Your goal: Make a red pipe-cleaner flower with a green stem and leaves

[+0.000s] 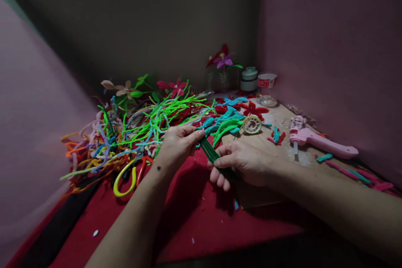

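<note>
A dark green bundle of pipe cleaners (208, 149) slants between my two hands above the red cloth. My left hand (179, 141) pinches its upper end between thumb and fingers. Lower down, my right hand (243, 161) grips the same bundle, its fingers curled beneath and the lower end partly hidden. Just beyond the hands lie bright green pipe cleaners (176, 106) and turquoise fuzzy leaf shapes (230, 114). A roll of clear tape (252, 124) rests behind my right hand.
Yellow-handled scissors (133, 182) lie left, beside tangled coloured pipe cleaners (91, 150). To the right is a pink glue gun (323, 140). Finished fuzzy flowers (223, 60), a pale green jar (249, 78) and a red-and-white tub (266, 80) stand at the back. Walls close both sides.
</note>
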Motion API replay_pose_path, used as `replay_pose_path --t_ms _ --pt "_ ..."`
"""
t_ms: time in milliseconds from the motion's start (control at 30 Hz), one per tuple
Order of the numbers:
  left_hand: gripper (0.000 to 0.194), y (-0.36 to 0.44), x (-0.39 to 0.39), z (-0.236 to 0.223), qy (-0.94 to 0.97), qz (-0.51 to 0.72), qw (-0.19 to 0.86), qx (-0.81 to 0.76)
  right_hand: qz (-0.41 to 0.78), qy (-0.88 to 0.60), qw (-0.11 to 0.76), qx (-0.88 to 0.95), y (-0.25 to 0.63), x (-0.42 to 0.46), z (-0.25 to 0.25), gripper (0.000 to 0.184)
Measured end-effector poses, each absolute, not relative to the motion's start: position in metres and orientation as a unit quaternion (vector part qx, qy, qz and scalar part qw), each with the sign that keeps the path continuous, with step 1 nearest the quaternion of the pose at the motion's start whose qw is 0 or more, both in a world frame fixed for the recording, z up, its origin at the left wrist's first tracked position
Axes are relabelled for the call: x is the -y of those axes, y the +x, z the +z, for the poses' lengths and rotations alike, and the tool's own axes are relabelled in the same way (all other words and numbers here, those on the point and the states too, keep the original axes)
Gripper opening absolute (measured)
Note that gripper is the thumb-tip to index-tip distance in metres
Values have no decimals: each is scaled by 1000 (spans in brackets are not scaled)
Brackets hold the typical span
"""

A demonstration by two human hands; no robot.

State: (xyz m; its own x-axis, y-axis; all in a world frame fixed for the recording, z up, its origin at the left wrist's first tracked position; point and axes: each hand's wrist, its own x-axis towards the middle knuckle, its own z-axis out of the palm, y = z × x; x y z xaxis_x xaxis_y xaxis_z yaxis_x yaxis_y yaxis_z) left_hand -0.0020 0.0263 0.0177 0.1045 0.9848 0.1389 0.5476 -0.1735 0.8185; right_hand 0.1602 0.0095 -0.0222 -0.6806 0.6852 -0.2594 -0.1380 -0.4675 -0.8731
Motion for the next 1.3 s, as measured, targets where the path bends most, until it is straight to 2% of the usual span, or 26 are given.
replay_pose_path --t_ms 100,200,300,433,533,667,867,967,1067,1167,1300 --pt "35 0 -28 15 674 357 323 -561 808 -303 238 446 159 -9 -20 13" --pt "21 -1 -30 14 655 404 348 -534 807 -306 257 434 158 -10 -19 12" --pt "28 -5 -27 18 671 463 316 -486 801 -317 287 419 159 -13 -20 13" --pt "9 -7 -23 22 793 353 252 -427 806 -310 308 400 159 -17 -23 16" --pt "7 -3 -23 18 837 291 214 -411 806 -305 318 396 160 -17 -22 18" --pt "12 3 -23 14 846 285 190 -409 798 -319 309 408 161 -16 -18 19" --pt "16 -11 -20 28 717 358 298 -518 796 -325 310 406 161 -16 -18 19" --pt "29 -21 -24 33 724 262 352 -532 792 -329 316 405 161 -16 -17 18" --pt "37 -22 -29 33 745 175 340 -546 793 -328 315 406 161 -16 -17 15" --pt "30 -17 -32 27 685 290 363 -561 796 -311 307 419 161 -15 -19 12" --pt "30 -14 -36 15 583 411 497 -494 807 -285 274 439 161 -13 -20 11"
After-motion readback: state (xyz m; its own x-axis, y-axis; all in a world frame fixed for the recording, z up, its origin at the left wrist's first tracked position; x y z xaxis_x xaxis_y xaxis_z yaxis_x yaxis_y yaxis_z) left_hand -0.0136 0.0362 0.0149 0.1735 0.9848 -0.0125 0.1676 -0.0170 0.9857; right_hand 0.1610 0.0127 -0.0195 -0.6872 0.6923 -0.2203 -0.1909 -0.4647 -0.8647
